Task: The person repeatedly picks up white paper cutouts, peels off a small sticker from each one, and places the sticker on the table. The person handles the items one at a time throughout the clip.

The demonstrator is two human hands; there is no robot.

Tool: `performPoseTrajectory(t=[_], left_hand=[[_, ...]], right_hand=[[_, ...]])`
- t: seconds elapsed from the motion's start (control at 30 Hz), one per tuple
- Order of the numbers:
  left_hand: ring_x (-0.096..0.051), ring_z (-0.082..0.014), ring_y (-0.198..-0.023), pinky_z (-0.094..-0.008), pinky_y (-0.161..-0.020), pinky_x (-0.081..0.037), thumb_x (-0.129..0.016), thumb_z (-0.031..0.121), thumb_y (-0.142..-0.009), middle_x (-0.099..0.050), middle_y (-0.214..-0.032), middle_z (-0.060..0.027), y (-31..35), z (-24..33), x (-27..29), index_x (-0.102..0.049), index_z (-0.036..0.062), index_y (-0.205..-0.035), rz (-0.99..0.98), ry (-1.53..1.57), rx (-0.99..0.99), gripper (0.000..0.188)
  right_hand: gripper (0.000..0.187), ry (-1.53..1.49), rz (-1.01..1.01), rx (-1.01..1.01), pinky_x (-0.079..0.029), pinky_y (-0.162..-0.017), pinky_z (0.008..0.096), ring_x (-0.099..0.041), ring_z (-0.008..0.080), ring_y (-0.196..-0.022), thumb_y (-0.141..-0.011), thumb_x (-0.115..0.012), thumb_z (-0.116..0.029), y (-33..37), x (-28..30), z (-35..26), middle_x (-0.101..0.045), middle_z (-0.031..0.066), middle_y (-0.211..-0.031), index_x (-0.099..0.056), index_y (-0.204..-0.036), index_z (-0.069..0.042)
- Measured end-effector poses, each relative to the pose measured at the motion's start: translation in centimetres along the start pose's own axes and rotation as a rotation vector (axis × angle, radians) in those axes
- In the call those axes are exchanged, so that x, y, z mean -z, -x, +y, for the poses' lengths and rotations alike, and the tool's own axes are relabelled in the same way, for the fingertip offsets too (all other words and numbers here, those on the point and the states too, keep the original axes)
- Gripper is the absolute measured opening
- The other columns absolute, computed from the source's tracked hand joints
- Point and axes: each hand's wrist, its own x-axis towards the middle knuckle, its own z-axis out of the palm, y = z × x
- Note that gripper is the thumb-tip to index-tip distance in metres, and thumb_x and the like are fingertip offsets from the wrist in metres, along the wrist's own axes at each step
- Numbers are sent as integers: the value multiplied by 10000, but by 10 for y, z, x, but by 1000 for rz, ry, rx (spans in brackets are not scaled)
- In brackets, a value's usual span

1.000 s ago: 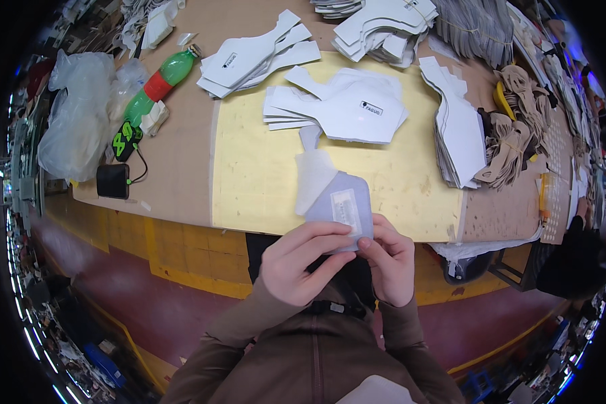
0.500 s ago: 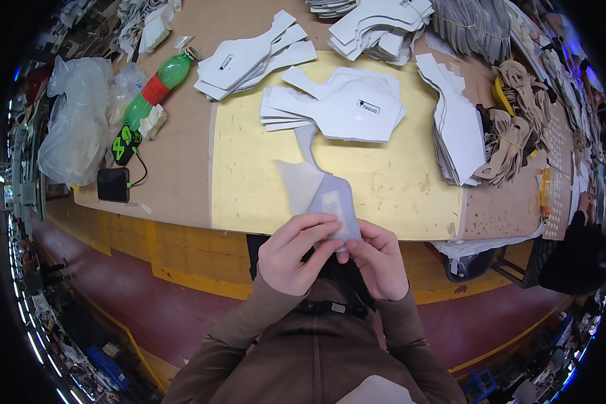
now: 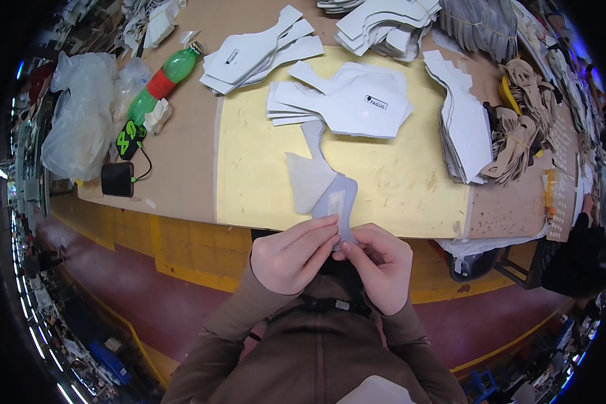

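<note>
One bluish piece [image 3: 347, 186], curved, pale rectangular patch [image 3: 337, 203]; left hand [image 3: 287, 257], right hand [image 3: 382, 264] pinching lower end

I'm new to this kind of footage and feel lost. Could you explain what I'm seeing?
There's no machine grip here: a person works with a bare left hand and bare right hand. The view comes from a wide fisheye camera on their head, looking down, so straight edges curve.

Both hands hold the near end of a flat, curved lavender piece at the table's edge. On the brown table lies a flat yellow sheet, bearing a pile of flat white cut-outs. Farther left are a green plastic bottle with a red band and a translucent plastic bag.
</note>
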Motion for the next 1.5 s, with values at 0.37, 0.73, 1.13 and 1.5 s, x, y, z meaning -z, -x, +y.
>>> performPoseTrajectory(t=[0.37, 0.73, 1.13, 1.5], left_hand=[[-744, -207, -710, -274, -610, -589, -728, 5, -825, -762, -1033, -127, -2, 5, 5, -731, -7, -969, -27, -34, -9, 144], [-694, -220, -621, -291, -543, -551, -753, 12, -782, -755, -1016, -111, 3, 13, -4, -683, 21, -929, 27, -251, -104, 163], [-735, -131, -739, -269, -678, -594, -710, -32, -843, -764, -1021, -157, 4, 3, -5, -647, -27, -898, 52, 303, 252, 84], [-746, -180, -695, -256, -603, -582, -753, -12, -807, -762, -1037, -159, 5, -1, 0, -704, -23, -977, 21, -44, -63, 177]], right_hand=[[88, 433, 28, 280, -512, -675, 280, -659, 187, -724, -857, -678, 79, 0, -8, -10, -677, 125, -846, -672, -943, 64], [123, 538, 36, 339, -542, -662, 312, -688, 253, -742, -870, -679, 64, 3, -6, -8, -679, 144, -901, -674, -992, 55], [113, 159, -24, 97, -553, -727, 263, -711, 165, -822, -921, -637, 80, 3, 2, -2, -701, 123, -950, -683, -1024, 79], [140, 399, 2, 242, -530, -724, 278, -687, 189, -787, -879, -664, 77, 4, -6, -13, -702, 130, -906, -694, -1015, 67]])
